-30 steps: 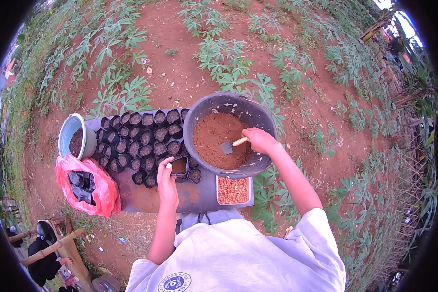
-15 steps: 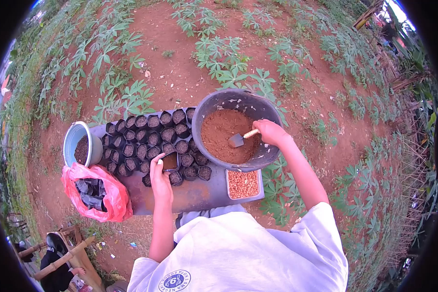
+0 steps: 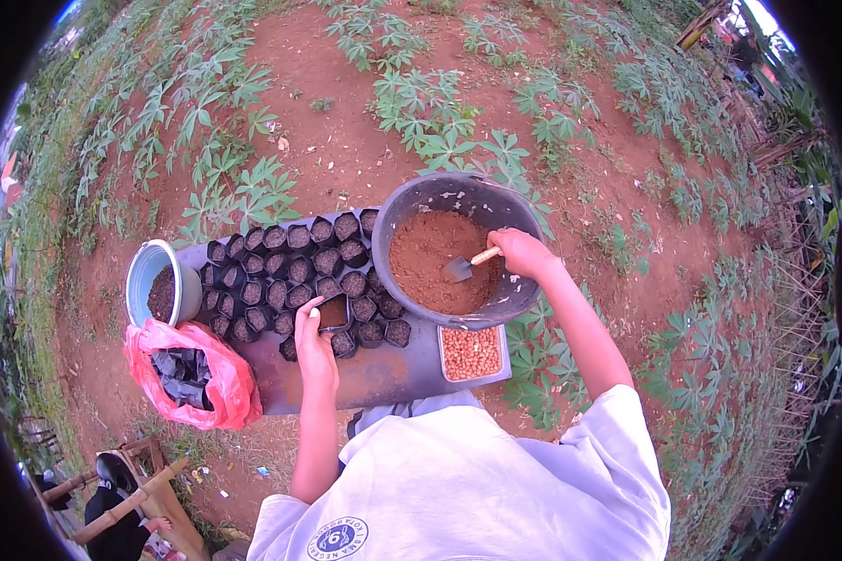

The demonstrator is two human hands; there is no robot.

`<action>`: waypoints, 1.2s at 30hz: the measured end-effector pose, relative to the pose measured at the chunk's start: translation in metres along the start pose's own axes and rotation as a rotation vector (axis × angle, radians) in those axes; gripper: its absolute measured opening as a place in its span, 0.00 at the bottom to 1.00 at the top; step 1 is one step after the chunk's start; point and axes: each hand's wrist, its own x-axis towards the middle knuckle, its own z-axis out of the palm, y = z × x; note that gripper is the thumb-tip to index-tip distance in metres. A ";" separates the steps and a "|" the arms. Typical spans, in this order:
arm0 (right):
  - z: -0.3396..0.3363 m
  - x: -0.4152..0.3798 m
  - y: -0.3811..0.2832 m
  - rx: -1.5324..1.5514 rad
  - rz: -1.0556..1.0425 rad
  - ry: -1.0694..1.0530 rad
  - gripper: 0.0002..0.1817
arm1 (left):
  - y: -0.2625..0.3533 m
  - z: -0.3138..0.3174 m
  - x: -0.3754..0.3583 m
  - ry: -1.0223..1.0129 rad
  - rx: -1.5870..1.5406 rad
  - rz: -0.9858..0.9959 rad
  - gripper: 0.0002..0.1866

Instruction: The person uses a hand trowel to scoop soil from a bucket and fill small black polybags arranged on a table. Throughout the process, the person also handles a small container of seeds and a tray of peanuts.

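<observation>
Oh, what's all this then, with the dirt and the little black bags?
A person's right hand holds a small trowel in a large tub of brown soil. The left hand holds an open black bag with brown soil inside. Rows of dark-filled bags stand on the table.

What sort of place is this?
Outdoor vegetable plot, probably cassava: leafy plants in rows on bare reddish soil, plus a potting table bearing soil-filled black seedling bags.

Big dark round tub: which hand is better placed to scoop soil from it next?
Right, most likely: the right hand holds a small pale-handled trowel, blade at the brown soil. The left hand is at a square black pot outside the tub.
</observation>
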 end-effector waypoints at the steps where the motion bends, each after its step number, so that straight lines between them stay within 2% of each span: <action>1: 0.000 0.000 0.000 0.006 -0.003 0.000 0.16 | 0.001 0.001 -0.001 0.001 0.003 -0.004 0.15; 11: 0.005 0.007 0.012 0.061 -0.062 -0.010 0.13 | 0.009 0.022 -0.019 0.030 0.040 0.014 0.14; 21: -0.022 0.001 0.018 0.210 -0.181 0.014 0.09 | 0.000 0.058 -0.054 0.116 0.009 0.097 0.14; 27: -0.059 -0.033 0.022 0.362 -0.229 0.097 0.09 | -0.018 0.089 -0.066 0.123 0.005 0.100 0.15; 36: -0.123 -0.109 0.016 0.420 -0.399 0.237 0.12 | -0.046 0.145 -0.088 0.088 0.035 0.079 0.14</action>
